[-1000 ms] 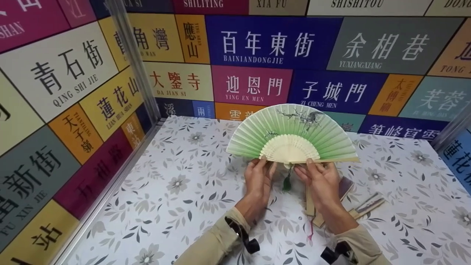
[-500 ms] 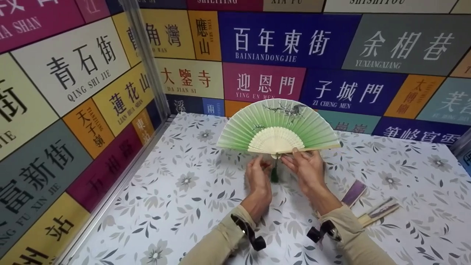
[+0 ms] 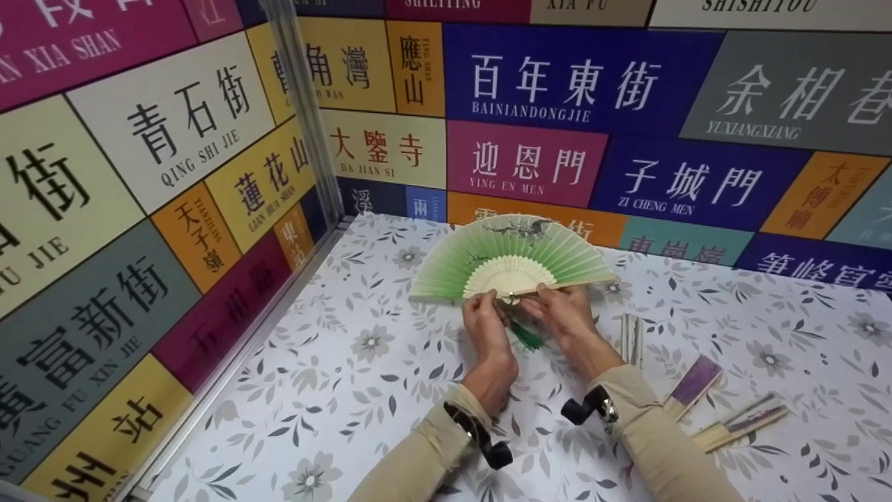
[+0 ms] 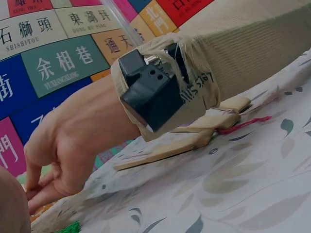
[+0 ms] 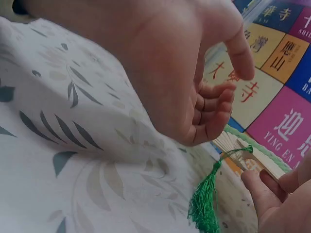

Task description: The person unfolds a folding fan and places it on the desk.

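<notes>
A green-and-white folding fan (image 3: 516,258) with pale ribs and a dark branch print is spread wide above the table. My right hand (image 3: 564,314) pinches its lower right edge near the pivot, thumb in front. My left hand (image 3: 490,331) is at the lower left edge, its thumb tip overlapping the ribs in the head view. In the right wrist view the left hand (image 5: 194,87) shows a raised thumb and loosely curled fingers with nothing between them. A green tassel (image 5: 205,201) hangs from the pivot. The left wrist view shows the right hand (image 4: 68,145) side-on, most of the fan hidden.
Folded fans lie right of my hands: a purple one (image 3: 697,380), another with a printed panel (image 3: 749,418), and a pale one (image 3: 631,338) beside the right wrist. A floral cloth (image 3: 293,390) covers the table. Colourful sign-printed walls (image 3: 523,157) stand behind and left.
The fan has shifted left in view. My left thumb drops from its edge, then comes back up to it. The tassel swings right. The view has turned slightly left.
</notes>
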`<action>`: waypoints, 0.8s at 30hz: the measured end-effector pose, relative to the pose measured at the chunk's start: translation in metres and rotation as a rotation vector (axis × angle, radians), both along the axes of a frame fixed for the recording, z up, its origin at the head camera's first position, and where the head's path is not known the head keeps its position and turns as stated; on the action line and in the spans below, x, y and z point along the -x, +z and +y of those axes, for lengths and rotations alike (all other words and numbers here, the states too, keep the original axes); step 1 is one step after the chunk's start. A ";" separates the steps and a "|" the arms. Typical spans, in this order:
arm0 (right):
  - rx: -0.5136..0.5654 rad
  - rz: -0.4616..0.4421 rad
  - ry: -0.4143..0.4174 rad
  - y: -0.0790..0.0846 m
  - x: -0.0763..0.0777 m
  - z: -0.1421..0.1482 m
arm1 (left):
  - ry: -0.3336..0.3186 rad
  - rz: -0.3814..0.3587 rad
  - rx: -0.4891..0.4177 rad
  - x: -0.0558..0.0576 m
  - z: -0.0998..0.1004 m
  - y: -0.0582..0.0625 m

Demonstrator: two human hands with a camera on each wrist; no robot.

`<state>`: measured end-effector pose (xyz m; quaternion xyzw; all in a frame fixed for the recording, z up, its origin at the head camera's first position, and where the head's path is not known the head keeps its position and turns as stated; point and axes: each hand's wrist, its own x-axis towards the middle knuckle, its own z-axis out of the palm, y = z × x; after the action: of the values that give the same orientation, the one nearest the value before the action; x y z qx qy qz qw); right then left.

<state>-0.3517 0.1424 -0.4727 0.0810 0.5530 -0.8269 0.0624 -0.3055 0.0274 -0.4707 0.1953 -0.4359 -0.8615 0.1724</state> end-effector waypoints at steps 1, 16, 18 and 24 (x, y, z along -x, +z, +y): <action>0.000 -0.016 0.008 -0.002 0.003 -0.002 | 0.004 -0.001 -0.005 0.003 -0.003 -0.001; -0.014 -0.130 0.064 -0.020 0.033 -0.022 | -0.024 -0.115 0.078 0.019 -0.026 -0.014; -0.012 -0.121 0.069 -0.022 0.036 -0.024 | -0.031 -0.122 0.081 0.019 -0.025 -0.014; -0.069 -0.140 0.081 -0.020 0.038 -0.027 | -0.034 -0.126 0.051 0.021 -0.026 -0.016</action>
<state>-0.3900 0.1151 -0.4931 0.1181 0.5782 -0.7965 0.1314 -0.3266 0.0009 -0.4871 0.2373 -0.4709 -0.8390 0.1346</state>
